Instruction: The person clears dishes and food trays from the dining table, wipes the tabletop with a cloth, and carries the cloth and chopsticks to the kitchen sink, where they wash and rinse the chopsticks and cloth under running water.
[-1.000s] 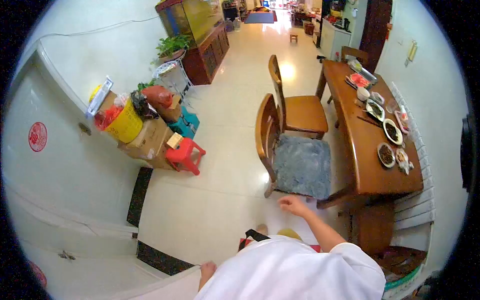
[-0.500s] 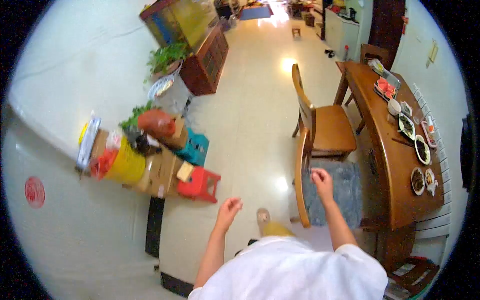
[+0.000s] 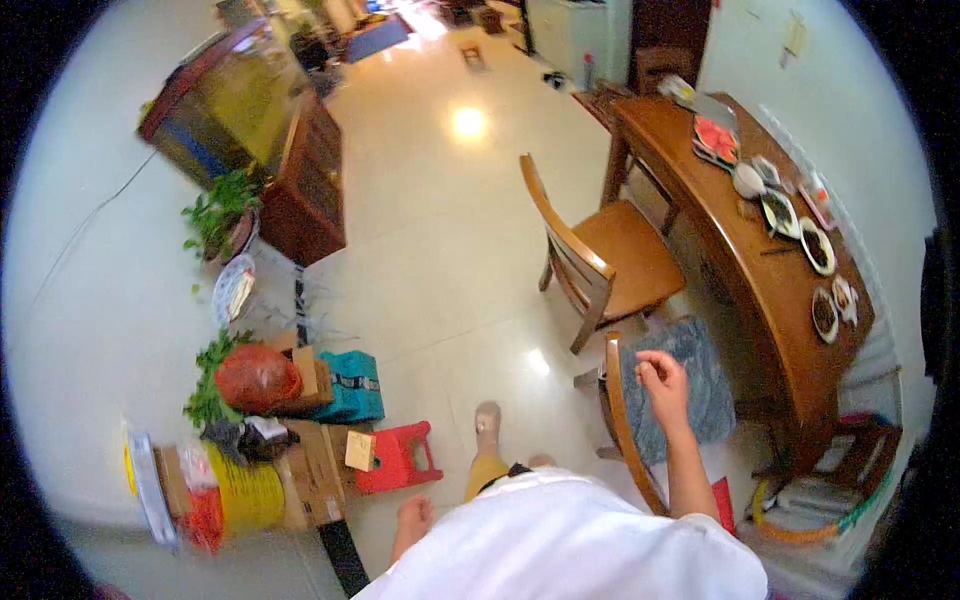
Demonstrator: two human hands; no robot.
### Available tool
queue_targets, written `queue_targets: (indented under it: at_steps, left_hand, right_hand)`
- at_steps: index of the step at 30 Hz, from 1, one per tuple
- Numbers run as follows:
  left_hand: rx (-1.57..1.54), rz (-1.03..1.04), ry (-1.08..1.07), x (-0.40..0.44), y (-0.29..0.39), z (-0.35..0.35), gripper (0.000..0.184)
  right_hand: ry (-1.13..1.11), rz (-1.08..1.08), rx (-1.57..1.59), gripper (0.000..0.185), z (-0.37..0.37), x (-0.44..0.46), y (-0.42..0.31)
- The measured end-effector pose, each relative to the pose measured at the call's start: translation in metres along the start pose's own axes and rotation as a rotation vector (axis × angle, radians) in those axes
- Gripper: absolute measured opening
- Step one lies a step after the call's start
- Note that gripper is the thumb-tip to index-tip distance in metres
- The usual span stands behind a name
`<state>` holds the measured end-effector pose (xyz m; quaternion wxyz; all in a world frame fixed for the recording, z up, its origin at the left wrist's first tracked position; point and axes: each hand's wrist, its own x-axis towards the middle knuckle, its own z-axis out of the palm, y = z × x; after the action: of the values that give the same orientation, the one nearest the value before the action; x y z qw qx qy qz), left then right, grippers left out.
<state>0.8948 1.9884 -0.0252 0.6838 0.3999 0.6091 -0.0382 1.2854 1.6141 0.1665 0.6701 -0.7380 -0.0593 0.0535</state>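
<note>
My right hand (image 3: 665, 385) is above a chair with a grey cushion (image 3: 685, 395), near its curved wooden backrest (image 3: 620, 420). Its fingers are curled in and nothing shows between them. Low beside my white shirt, my left hand (image 3: 415, 515) hangs with loosely curled fingers and holds nothing I can see. Closest to it stands a red plastic stool (image 3: 405, 455), with a pale block (image 3: 361, 450) at its left edge. My feet are on the tiled floor, one shoe (image 3: 487, 413) showing in front.
A second wooden chair (image 3: 625, 255) stands ahead on the right. The wooden table (image 3: 690, 190) bears several dishes and sliced watermelon (image 3: 716, 138). Cardboard boxes (image 3: 315, 465), a teal box (image 3: 352, 385), a potted plant (image 3: 220, 215) and a fish tank (image 3: 225, 110) line the left wall.
The view has tilted and shifted, so the table and fish tank sit further left. My left hand has dropped lower, nearer my body. My right hand stays over the cushioned chair.
</note>
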Motion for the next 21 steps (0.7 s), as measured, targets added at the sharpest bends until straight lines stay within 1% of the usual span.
queue_targets:
  at_steps: [1, 3, 4, 5, 6, 7, 8, 9, 10, 11, 13, 15, 16, 18, 19, 21]
  left_hand:
    - [0.04, -0.018, -0.012, 0.018, 0.018, -0.003, 0.003]
    - [-0.163, 0.204, -0.172, 0.063, 0.051, -0.007, 0.003]
    - [-0.183, 0.168, 0.027, 0.024, 0.107, 0.037, 0.002]
    - [-0.154, 0.166, -0.003, 0.066, 0.13, 0.031, 0.002]
    - [-0.13, 0.135, -0.12, 0.115, 0.153, 0.021, 0.003]
    - [-0.112, 0.095, -0.23, 0.155, 0.158, 0.009, 0.004]
    - [-0.092, 0.077, -0.246, 0.157, 0.179, 0.016, 0.004]
    - [-0.068, 0.114, -0.237, 0.143, 0.223, 0.042, 0.006]
    - [-0.046, 0.156, -0.229, 0.134, 0.263, 0.07, 0.008]
    - [-0.024, 0.146, -0.245, 0.135, 0.287, 0.089, 0.008]
    - [0.047, 0.173, -0.312, 0.139, 0.326, 0.136, 0.014]
    - [0.131, 0.098, -0.342, 0.136, 0.36, 0.191, 0.02]
    - [0.19, 0.109, -0.405, 0.122, 0.377, 0.221, 0.022]
    - [0.256, 0.108, -0.564, 0.098, 0.406, 0.279, 0.024]
    - [0.264, 0.093, -0.662, 0.094, 0.416, 0.308, 0.025]
    - [0.278, 0.044, -0.804, 0.106, 0.432, 0.362, 0.031]
  right_hand:
    - [0.037, 0.025, -0.008, 0.014, 0.012, 0.001, -0.015]
    - [0.006, -0.066, -0.089, 0.015, 0.043, 0.011, -0.043]
    - [0.047, -0.052, -0.094, 0.015, 0.058, 0.021, -0.045]
    - [0.068, -0.178, -0.247, 0.016, 0.069, 0.037, -0.05]
    - [0.075, -0.288, -0.408, 0.017, 0.078, 0.051, -0.056]
    - [0.094, -0.267, -0.428, 0.017, 0.084, 0.063, -0.057]
    - [0.153, -0.159, -0.156, 0.018, 0.091, 0.077, -0.053]
    - [0.216, -0.069, 0.123, 0.019, 0.098, 0.097, -0.05]
    - [0.243, -0.075, 0.115, 0.019, 0.096, 0.116, -0.045]
    - [0.298, -0.038, 0.064, 0.02, 0.09, 0.13, -0.035]
    - [0.385, 0.0, 0.005, 0.021, 0.076, 0.155, -0.007]
    - [0.246, 0.233, -0.263, 0.024, 0.065, 0.178, 0.025]
    - [0.271, 0.237, -0.265, 0.024, 0.062, 0.188, 0.028]
    - [0.129, 0.565, -0.25, 0.028, 0.058, 0.212, 0.042]
    - [0.144, 0.565, -0.249, 0.028, 0.053, 0.224, 0.063]
    - [-0.009, 0.706, -0.185, 0.034, 0.041, 0.24, 0.106]
